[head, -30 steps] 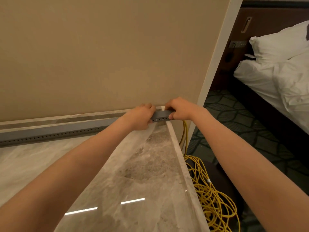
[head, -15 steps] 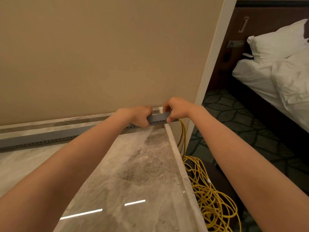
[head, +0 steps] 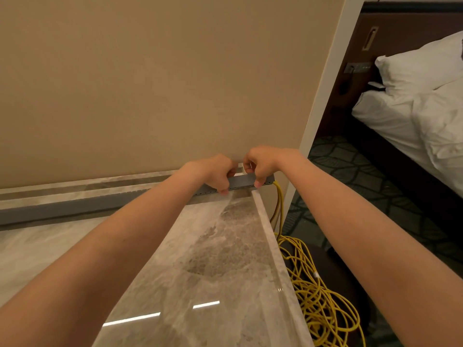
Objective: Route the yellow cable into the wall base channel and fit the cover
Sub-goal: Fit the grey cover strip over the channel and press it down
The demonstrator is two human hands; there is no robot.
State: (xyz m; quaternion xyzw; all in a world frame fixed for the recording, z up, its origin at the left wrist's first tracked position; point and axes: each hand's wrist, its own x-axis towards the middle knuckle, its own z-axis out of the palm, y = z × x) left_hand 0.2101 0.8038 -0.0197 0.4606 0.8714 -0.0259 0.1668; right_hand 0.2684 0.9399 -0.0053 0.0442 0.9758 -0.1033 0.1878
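Observation:
A long grey perforated channel (head: 75,209) runs along the foot of the beige wall, on the back of a marble top (head: 213,259). My left hand (head: 218,174) and my right hand (head: 260,166) both pinch its right end, fingers curled over the top edge, close together. That end sits tilted a little above the marble. The yellow cable (head: 279,201) comes out of the channel's right end, drops down beside the marble's edge and ends in a loose tangled pile (head: 318,296) on the floor. Whether a separate cover lies on the channel I cannot tell.
A white door frame (head: 325,96) borders the wall on the right. Beyond it are patterned dark carpet (head: 350,176) and a bed with white linen (head: 426,108). The marble's right edge (head: 270,241) drops off toward the cable pile.
Both hands have shifted slightly right along the channel's end and moved closer together. The channel's right end has come up a little off the marble.

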